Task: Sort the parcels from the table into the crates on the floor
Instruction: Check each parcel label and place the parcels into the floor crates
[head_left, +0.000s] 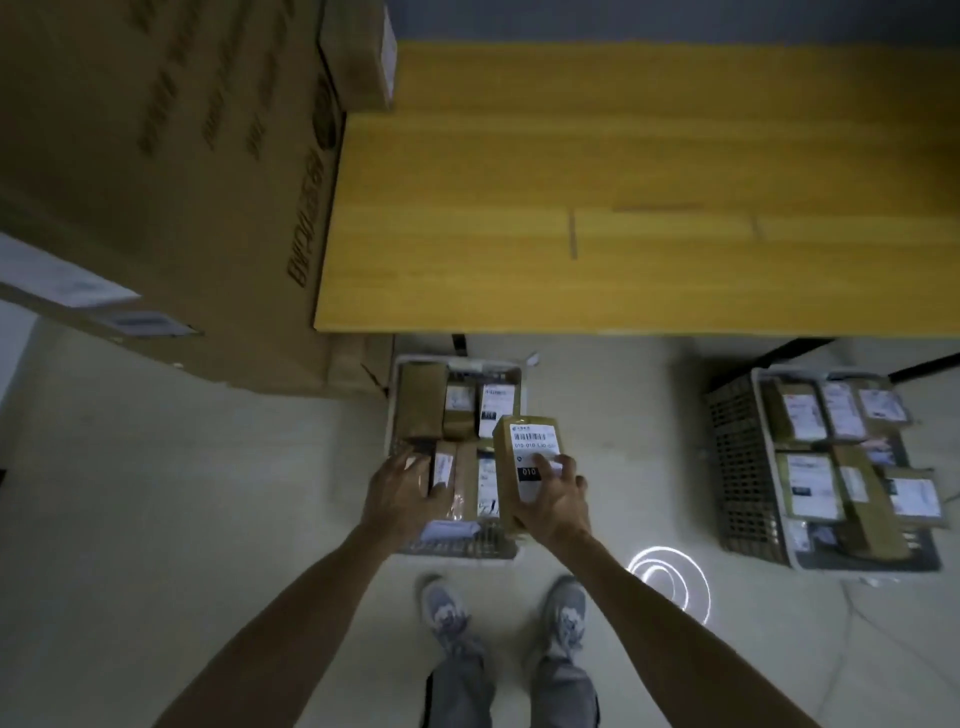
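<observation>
- Head view: the right hand (558, 499) grips a parcel (524, 441) label-up over the crate (457, 552), probably so its code can be read.
- The left hand (402, 491) rests on packed parcels (452, 410), likely to clear a slot. I cannot tell if it grips one.

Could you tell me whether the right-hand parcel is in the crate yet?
Out: the right hand holds the brown labelled cardboard parcel above the white crate.

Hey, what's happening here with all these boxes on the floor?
A person stands over a crate on the floor, sorting parcels. The right hand holds a labelled parcel above that crate, while the left hand rests on the packed parcels inside it. A second crate, to the right, also holds parcels.
</observation>
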